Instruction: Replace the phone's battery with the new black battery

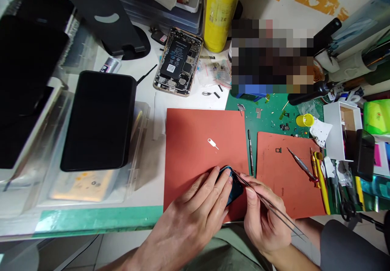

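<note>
Fingers of my left hand (201,214) lie together over a dark blue, glossy phone (235,190), holding it on the reddish mat (195,141); my left thumb is hidden. Much of the phone is covered by that hand. My right hand (268,214) is closed on slim metal tweezers (276,209), whose tips meet the phone's upper right edge. Whether the tips grip anything is too small to tell. Above the hands on the mat lies a SIM eject pin (212,143).
An opened phone (178,61) with its battery showing lies at the back. To the left, a black tablet (99,120) rests on plastic boxes. A second reddish mat (283,181) carries a screwdriver (301,164) and a small SIM tray (278,150). A yellow can (221,15) stands behind.
</note>
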`<state>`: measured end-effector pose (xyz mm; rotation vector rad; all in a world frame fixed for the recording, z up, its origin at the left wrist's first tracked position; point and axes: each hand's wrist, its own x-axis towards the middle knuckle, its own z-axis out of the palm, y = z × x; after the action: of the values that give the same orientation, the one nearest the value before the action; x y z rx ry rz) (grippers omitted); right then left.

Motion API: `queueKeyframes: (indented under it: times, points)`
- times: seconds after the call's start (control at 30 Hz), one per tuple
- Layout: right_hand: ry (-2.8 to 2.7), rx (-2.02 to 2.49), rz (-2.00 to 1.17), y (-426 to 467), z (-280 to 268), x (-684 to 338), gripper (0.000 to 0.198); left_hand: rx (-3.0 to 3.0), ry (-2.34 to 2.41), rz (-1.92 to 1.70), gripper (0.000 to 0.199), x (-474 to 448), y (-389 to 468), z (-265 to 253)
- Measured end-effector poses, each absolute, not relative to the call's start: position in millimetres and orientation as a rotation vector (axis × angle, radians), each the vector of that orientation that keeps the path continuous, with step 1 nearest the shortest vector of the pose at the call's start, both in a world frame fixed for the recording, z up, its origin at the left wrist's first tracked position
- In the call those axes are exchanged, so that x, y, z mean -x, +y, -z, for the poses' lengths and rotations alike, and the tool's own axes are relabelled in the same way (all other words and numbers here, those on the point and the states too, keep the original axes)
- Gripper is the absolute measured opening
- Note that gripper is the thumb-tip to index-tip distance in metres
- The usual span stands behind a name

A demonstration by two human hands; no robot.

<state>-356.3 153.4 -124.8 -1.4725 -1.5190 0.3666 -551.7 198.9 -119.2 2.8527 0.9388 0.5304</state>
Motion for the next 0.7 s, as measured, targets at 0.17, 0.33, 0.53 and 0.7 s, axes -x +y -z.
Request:
queueKeyframes:
  times: [0.17, 0.33, 0.53, 0.7]
  points:
    - [-1.560, 1.447, -0.395, 152.5, 126.4, 353.2, 0.050, -2.838, 0.933, -0.529, 0.058, 551.5, 198.5, 120.2]
    - [-1.582, 1.430, -0.410, 154.0, 125.1, 352.7, 0.052, -2.832, 0.921, -0.537, 0.060, 551.9, 198.4, 121.1]
    - [-1.620, 1.431, -0.399, 159.0, 120.6, 354.0, 0.051, -2.844, 0.911, -0.506, 0.061, 551.7, 198.8, 122.4]
    - [-1.640, 1.429, -0.394, 163.5, 117.8, 355.8, 0.046, -2.846, 0.905, -0.513, 0.063, 551.2, 198.2, 122.2]
